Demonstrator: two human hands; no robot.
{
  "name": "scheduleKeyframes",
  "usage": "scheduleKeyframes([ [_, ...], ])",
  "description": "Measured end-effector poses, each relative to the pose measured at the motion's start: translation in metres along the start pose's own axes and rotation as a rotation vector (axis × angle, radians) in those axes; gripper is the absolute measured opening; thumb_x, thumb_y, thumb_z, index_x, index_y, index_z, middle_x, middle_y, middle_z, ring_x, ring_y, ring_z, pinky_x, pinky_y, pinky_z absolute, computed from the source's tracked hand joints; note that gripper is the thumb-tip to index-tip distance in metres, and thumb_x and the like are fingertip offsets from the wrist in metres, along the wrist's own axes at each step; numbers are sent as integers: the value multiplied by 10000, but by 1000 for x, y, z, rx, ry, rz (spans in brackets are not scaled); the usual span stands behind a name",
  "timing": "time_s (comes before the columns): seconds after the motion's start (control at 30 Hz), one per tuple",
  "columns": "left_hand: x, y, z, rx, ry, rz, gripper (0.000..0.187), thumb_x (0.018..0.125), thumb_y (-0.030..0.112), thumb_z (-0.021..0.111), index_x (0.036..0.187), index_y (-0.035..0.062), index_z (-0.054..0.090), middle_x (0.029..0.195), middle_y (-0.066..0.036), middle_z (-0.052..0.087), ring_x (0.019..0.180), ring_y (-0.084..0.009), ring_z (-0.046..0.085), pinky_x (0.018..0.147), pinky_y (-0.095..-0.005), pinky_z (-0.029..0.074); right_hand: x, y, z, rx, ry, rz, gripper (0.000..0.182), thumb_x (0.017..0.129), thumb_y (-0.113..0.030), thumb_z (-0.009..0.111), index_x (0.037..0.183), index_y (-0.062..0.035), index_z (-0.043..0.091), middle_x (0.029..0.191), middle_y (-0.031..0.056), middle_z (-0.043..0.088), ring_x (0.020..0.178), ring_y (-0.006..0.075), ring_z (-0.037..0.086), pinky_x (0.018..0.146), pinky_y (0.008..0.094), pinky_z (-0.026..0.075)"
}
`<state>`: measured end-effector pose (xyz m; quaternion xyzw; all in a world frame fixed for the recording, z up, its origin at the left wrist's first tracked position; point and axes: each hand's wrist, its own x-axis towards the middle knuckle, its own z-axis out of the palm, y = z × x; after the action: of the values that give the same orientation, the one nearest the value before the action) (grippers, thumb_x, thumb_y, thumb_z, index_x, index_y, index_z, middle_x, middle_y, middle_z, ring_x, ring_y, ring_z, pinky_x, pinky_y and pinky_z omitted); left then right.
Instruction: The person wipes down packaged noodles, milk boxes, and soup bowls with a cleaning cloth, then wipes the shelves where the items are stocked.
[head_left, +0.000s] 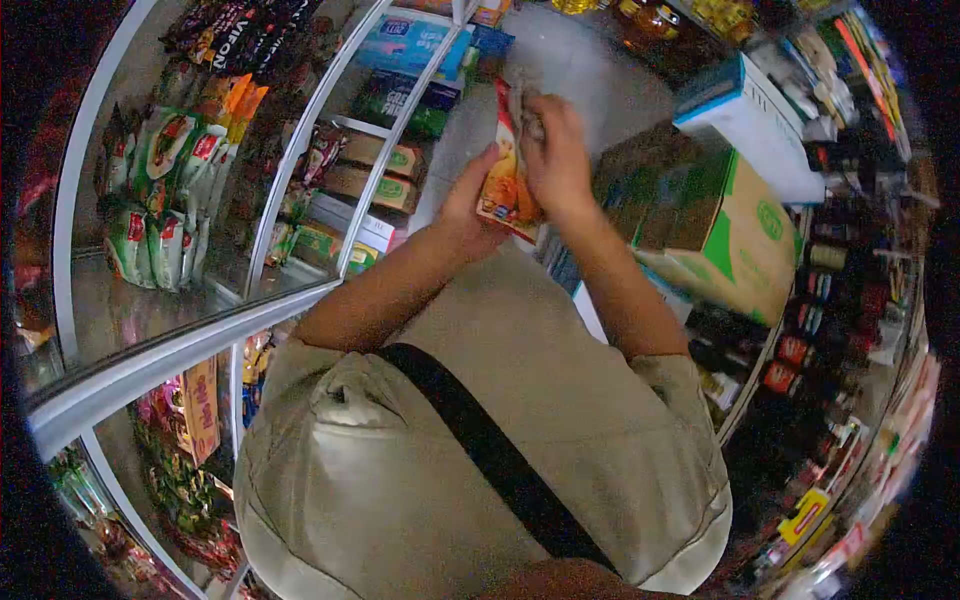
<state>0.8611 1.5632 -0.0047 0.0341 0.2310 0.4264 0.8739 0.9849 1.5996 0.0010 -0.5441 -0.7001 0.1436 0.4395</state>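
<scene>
Beige shirt [570, 420] up close, red-and-orange packet [508, 188] held out beyond it

Nearest the head camera lies the wearer's chest, with a dark strap [490, 450] running slantwise across the shirt, presumably for a bag out of sight. Past it both forearms reach forward and draw together at the packet, which is held well ahead of the body, between the hands and above the pale floor [585, 45]; that position likely keeps its printed face readable.

Its long axis runs away from the wearer, the lower end towards the chest and the far end tipped slightly left. Which end is the printed top is too blurred to tell.

Left hand [470, 208] grasps the packet's lower left edge, thumb lying against the front, which seems to steady it. Right hand [560, 160] lies along the opposite edge, fingers bent near the far end beside something grey and blurred; whether they pinch that or the packet, I cannot tell.

On the left, green-and-white packets [170, 150] stand in a row behind a white frame [185, 362], perhaps so their fronts show. Rightward, a white-and-blue carton [750, 125] sits by a green-printed cardboard box [755, 250], probably grouped to save room.
</scene>
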Motion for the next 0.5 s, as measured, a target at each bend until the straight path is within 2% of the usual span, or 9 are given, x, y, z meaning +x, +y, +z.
scheduleKeyframes([
  [0.03,8,5,6,-3,106,53,436,849,415,423,1118,78,483,1047,-95,559,965,-233,540,865,-373,409,4,1,4,21,-63,-39,347,665,-22,559,1006,-40,501,1023,188,496,987,365,463,854,386,379],
  [0.13,49,43,-3,76,-2,349,430,850,421,397,1087,79,504,1019,-93,570,940,-239,547,855,-375,415,13,9,17,70,-223,-190,345,660,-51,561,1001,-44,510,1011,193,500,983,364,471,847,382,391],
  [0.23,81,90,8,-33,-166,180,427,855,423,371,1070,82,508,1004,-92,576,928,-235,550,843,-371,421,46,20,30,205,-377,-66,348,641,-32,548,987,-27,512,1004,197,501,969,363,478,850,383,391],
  [0.27,87,86,17,90,100,233,413,855,413,376,1072,85,503,994,-90,578,918,-231,554,843,-360,424,59,29,34,151,-285,-78,344,639,-25,544,981,-21,511,997,198,502,960,364,480,848,385,392],
  [0.33,119,93,0,27,1,76,396,850,401,394,1075,93,499,994,-88,575,910,-228,555,840,-358,426,87,51,43,33,-100,-101,335,634,-11,535,968,-10,510,982,199,504,942,367,484,843,389,394],
  [0.37,135,98,-8,-3,-48,-4,388,847,395,403,1077,97,497,994,-87,573,906,-226,556,839,-357,428,104,63,46,-4,-57,-45,338,634,-7,532,971,-6,509,988,199,504,947,369,482,849,388,392],
  [0.4,146,101,-2,95,-54,-14,362,836,366,434,1081,106,494,1009,-85,561,895,-220,559,831,-363,434,123,80,45,-42,-14,10,341,634,-2,530,974,-3,507,995,198,505,951,370,481,855,387,391],
  [0.5,178,126,23,189,-305,-200,350,830,350,448,1082,111,494,1000,-77,563,888,-215,561,819,-369,440,174,112,37,-51,43,90,353,636,0,528,987,-7,505,1021,196,500,968,372,473,869,386,385],
])
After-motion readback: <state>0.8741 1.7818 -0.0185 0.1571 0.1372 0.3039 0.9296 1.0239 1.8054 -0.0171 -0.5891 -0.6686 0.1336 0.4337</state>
